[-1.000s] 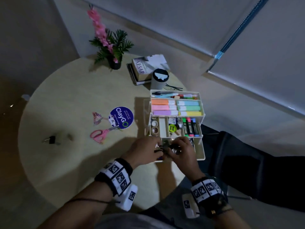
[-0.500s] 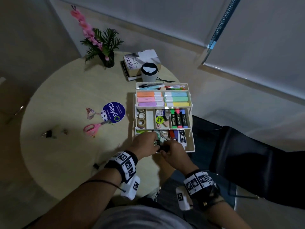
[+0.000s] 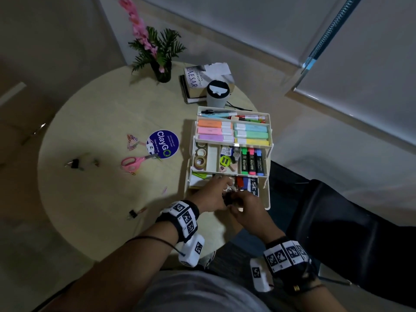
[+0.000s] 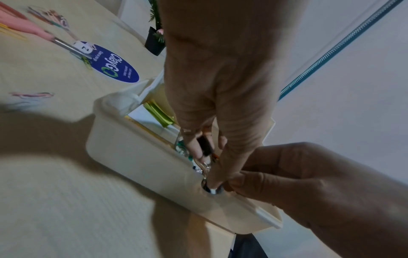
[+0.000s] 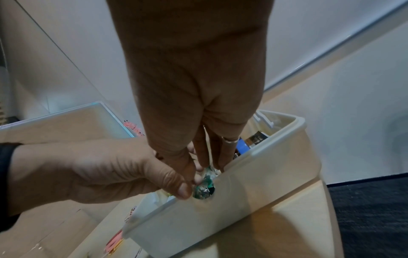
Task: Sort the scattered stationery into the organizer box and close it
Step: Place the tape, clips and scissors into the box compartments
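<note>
Organizer box sits open at table's right edge, tiers fanned out. Left of box: binder clips, pink scissors. Left hand pinches a black binder clip over box's near tray; right hand fingers curled, pinching sth small beside it, can't tell what.

Open cream tiered organizer box at table edge; pink scissors, binder clips scattered leftward.

Round pale wooden table, black chair, white roller blinds, dim light
</note>
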The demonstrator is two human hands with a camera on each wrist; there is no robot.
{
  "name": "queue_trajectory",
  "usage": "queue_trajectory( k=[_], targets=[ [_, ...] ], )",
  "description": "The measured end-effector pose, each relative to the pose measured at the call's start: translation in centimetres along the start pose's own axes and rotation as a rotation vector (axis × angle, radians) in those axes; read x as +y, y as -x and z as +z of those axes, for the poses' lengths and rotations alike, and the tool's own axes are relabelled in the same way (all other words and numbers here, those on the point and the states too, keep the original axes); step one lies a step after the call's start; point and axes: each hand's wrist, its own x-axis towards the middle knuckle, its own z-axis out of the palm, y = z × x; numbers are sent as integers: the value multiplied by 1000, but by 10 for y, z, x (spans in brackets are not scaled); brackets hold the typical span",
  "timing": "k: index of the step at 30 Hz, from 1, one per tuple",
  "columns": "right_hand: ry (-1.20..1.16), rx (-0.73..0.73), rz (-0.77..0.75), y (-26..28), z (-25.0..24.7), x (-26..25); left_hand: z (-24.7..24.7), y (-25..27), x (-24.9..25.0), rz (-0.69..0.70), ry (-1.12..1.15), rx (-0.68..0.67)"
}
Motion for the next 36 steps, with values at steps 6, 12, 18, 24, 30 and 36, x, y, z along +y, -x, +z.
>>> queue_trajectory(
  k=[6,12,18,24,30,36],
  targets=[
    [100,21,-73,-15,3,-19,-14,14,-26,54,210,-60],
    [139,-58,-214,-47,32,-79,-60,53,-69,46,445,-6],
    [269,-404,-363,-78,92,-150,-143,119,-156,-77,194,216],
    [366,-567,-394,-109,161,-196,-207,159,-258,-352,-5,441],
    [549,-619,-480,-124,214,-220,-244,169,-324,-471,-114,581],
    [441,-591,-408,-135,231,-203,-258,161,-356,-463,-167,582]
  ],
)
